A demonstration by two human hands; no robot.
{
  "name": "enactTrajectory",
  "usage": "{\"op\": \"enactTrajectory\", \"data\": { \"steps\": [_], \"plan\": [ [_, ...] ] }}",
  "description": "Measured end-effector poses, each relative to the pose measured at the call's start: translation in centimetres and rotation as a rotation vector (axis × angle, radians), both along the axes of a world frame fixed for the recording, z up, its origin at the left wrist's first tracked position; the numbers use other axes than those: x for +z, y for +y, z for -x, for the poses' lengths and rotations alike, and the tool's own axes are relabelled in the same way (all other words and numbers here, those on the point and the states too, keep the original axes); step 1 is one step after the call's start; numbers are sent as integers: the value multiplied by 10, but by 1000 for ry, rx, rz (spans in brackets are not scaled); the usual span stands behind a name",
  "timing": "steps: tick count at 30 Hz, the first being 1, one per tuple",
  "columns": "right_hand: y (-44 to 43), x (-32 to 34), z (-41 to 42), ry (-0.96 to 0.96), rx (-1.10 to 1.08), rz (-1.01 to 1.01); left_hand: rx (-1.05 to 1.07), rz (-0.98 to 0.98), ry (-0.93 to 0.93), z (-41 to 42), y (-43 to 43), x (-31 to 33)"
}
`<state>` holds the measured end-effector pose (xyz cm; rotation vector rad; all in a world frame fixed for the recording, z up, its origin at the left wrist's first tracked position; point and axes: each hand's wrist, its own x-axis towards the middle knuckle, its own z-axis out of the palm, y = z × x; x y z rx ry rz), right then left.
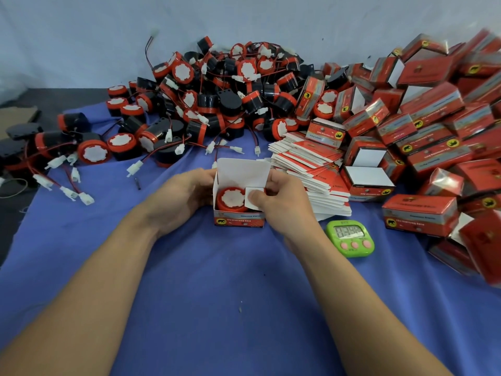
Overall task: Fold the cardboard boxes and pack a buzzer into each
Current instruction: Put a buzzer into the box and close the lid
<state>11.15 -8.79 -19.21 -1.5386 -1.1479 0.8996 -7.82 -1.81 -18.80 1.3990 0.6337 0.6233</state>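
Observation:
A small red and white cardboard box (239, 219) stands on the blue cloth at the centre, its white lid flap raised at the back. Inside it sits a red buzzer (230, 198) with a white face. My left hand (184, 195) grips the box's left side. My right hand (279, 198) holds the right side, and its thumb presses a small white side flap inward over the opening. A stack of flat unfolded boxes (311, 169) lies just right of the box.
A big heap of loose red and black buzzers (206, 104) with wires fills the back of the blue cloth (217, 294). Several packed boxes (433, 126) are piled at the right. A green timer (350, 238) lies near my right wrist.

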Motion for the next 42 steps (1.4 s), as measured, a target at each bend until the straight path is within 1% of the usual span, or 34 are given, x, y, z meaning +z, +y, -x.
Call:
{"op": "enactTrajectory", "data": {
  "steps": [3,8,10,12,16,18,21,22,24,26,28,30,32,33,34,35,36,39,40,42],
  "plan": [
    [-2,2,-3,18,4,-4,37,-35,27,-3,4,-6],
    [-5,5,-7,58,34,-1,-100,-9,-5,3,7,-8],
    [-4,5,-7,70,28,-1,-92,17,-38,2,5,-8],
    [-3,4,-6,71,-10,-7,-21,4,-56,-3,2,-7],
    [-3,-1,1,71,-147,-44,204,-58,-70,-22,-8,-4],
    [-4,-2,2,42,-216,-74,249,-65,-89,-29,-11,-3],
    [-7,-2,1,-45,-225,-119,310,-170,-70,-29,-10,-2],
    [-7,-1,1,-68,-216,-126,298,-171,-78,-26,-9,-1],
    [-6,1,0,-74,-197,-122,164,-65,-118,-20,-8,0],
    [-6,2,-1,-34,-153,-103,31,20,-93,-12,-6,1],
    [-7,3,-3,57,-127,-97,-24,2,-64,-8,-3,2],
    [-9,5,-4,196,-131,-111,-52,-11,-91,-8,-4,2],
    [-10,8,-3,371,-124,-120,-61,48,-145,-12,-7,4],
    [-11,10,-2,432,-122,-124,-59,75,-161,-15,-10,5],
    [-12,11,-2,448,-127,-134,-41,90,-172,-19,-12,4],
    [-12,10,-3,401,-143,-153,6,93,-176,-24,-13,3],
    [-13,10,-4,292,-158,-174,78,71,-162,-30,-14,1],
    [-11,6,-5,-97,-159,-185,309,-79,21,-42,-17,-8],
    [-10,5,-4,-179,-163,-177,340,-93,52,-44,-18,-9],
    [-8,5,-4,-293,-186,-177,355,-74,48,-44,-18,-9]
  ]
}}
